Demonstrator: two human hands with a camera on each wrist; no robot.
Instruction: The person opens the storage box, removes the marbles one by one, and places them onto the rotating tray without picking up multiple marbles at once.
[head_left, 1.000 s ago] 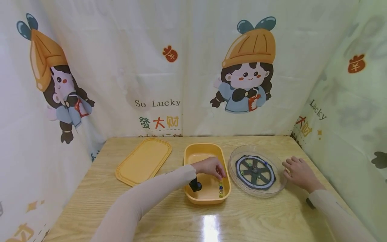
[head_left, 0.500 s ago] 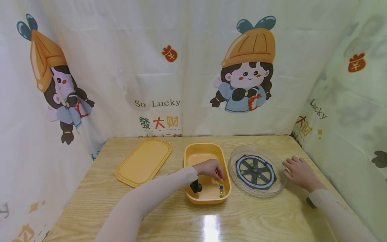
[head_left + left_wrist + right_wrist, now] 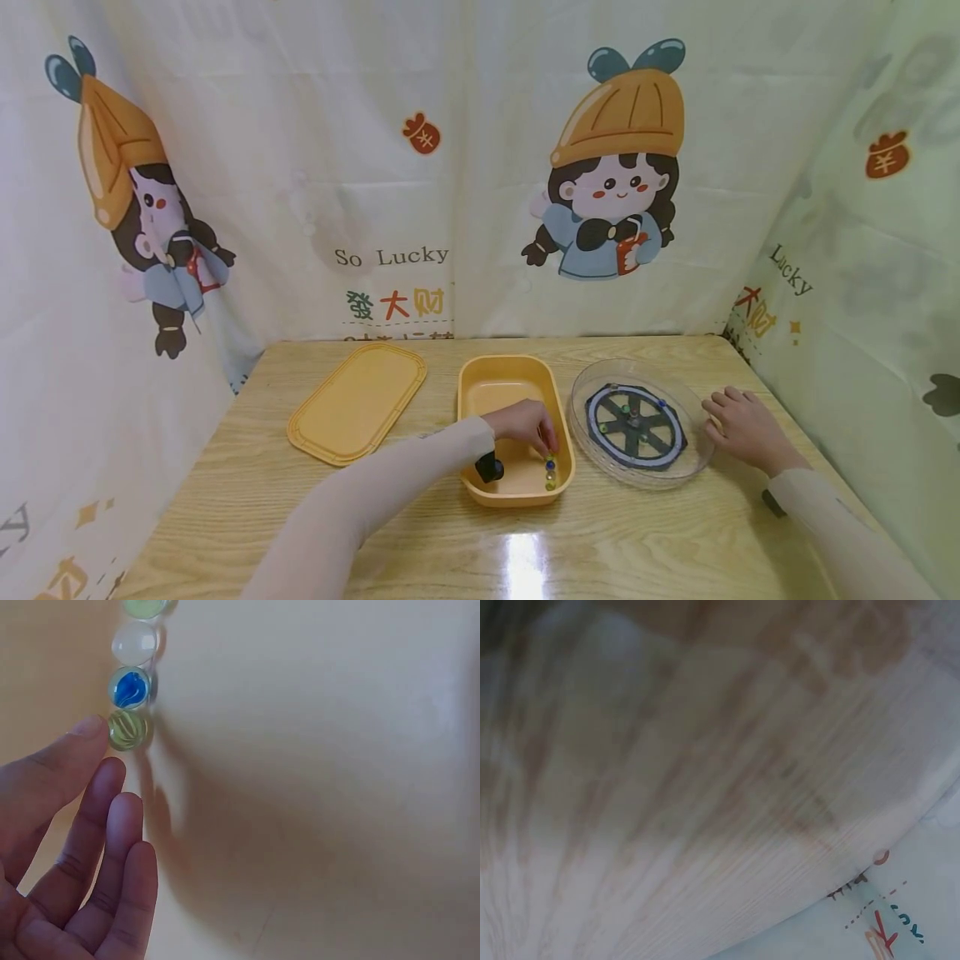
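Note:
My left hand (image 3: pixel 525 423) reaches down into the orange bin (image 3: pixel 504 500). Along the bin's right wall, several glass marbles lie in a row. In the left wrist view, my thumb tip is right at the end marble, a yellow-green striped one (image 3: pixel 127 730), with the index fingertip just below it. Beyond that come a blue-swirled marble (image 3: pixel 130 688), a clear marble (image 3: pixel 136 643) and a pale green marble (image 3: pixel 145 606). My right hand (image 3: pixel 750 429) rests at the right rim of a round clear dish (image 3: pixel 660 482), fingers loosely bent; its own wrist view misses it.
Inside the clear dish lies a dark spoked wheel (image 3: pixel 636 427) with a pale ring and a few coloured marbles. An orange lid (image 3: pixel 358 402) lies flat left of the bin. Printed curtains (image 3: pixel 480 183) enclose the wooden table (image 3: pixel 615 542) at the back and sides.
My left hand has moved slightly down and toward the near end of the bin, now overlapping the far end of the marble row. The right hand keeps its place by the dish.

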